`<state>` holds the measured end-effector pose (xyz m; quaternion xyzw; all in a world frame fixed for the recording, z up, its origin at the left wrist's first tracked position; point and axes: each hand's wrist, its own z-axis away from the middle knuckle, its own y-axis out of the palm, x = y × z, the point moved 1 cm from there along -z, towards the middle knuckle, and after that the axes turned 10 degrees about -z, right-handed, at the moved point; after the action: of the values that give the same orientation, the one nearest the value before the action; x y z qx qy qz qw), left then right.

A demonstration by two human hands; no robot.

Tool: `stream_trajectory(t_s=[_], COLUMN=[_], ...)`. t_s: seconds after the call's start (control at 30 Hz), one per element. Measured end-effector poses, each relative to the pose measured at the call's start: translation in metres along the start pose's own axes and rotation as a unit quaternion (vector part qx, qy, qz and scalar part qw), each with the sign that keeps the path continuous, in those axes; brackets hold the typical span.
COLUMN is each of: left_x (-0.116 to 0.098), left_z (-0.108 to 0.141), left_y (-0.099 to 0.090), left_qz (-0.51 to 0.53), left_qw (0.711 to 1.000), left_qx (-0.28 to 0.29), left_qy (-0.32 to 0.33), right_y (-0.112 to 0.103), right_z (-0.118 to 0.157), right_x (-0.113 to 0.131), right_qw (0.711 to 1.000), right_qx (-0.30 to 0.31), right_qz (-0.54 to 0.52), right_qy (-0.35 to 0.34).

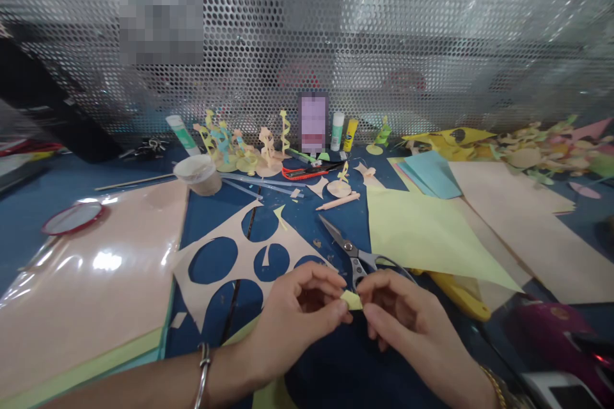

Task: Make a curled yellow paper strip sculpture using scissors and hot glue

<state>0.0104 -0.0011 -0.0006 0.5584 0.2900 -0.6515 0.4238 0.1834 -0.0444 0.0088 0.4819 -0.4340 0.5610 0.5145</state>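
Note:
My left hand (302,319) and my right hand (407,313) meet low in the head view. Between their fingertips, they pinch a small piece of pale yellow paper (352,300), and most of it is hidden by my fingers. Just above my right hand lie steel scissors (355,255), blades pointing up and left, their handles partly under my fingers. To the left, beyond my left hand, lies a peach paper sheet (240,255) with round holes cut out. A pale yellow-green paper sheet (422,236) lies to the right of the scissors.
Small peach and yellow paper cut-out sculptures (240,150) stand at the back, near glue sticks (337,131) and an orange-and-black craft knife (307,170). A cup (197,174), a red-rimmed round mirror (73,217) and paper scraps (527,147) surround the blue mat (336,370). Perforated metal (384,25) stands behind.

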Motion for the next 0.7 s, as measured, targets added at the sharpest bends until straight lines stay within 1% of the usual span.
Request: stream_trajectory(t_s=[0.1, 0.23, 0.4, 0.6, 0.7], left_x=[-0.0002, -0.0008, -0.0013, 0.0002, -0.0003], left_z=[-0.0007, -0.0009, -0.0017, -0.0017, -0.0007], left_y=[0.0008, 0.0008, -0.0001, -0.0006, -0.0004], left_qz=[-0.016, -0.017, 0.001, 0.005, -0.007], left_qw=[1.0, 1.0, 1.0, 1.0, 1.0], left_qx=[-0.001, -0.003, 0.002, -0.006, -0.011], left_qy=[-0.009, -0.022, -0.025, -0.023, -0.001], right_y=[0.0008, 0.0005, -0.0003, -0.0001, 0.0008], right_z=[-0.0009, -0.002, -0.0024, -0.0022, -0.0016], right_x=[0.0028, 0.0032, -0.0018, 0.0005, 0.0037], right_qw=[1.0, 1.0, 0.999, 1.0, 0.999], right_qx=[0.018, 0.003, 0.015, 0.014, 0.001], right_qz=[0.01, 0.029, 0.002, 0.019, 0.036], right_qy=[0.002, 0.006, 0.037, 0.015, -0.011])
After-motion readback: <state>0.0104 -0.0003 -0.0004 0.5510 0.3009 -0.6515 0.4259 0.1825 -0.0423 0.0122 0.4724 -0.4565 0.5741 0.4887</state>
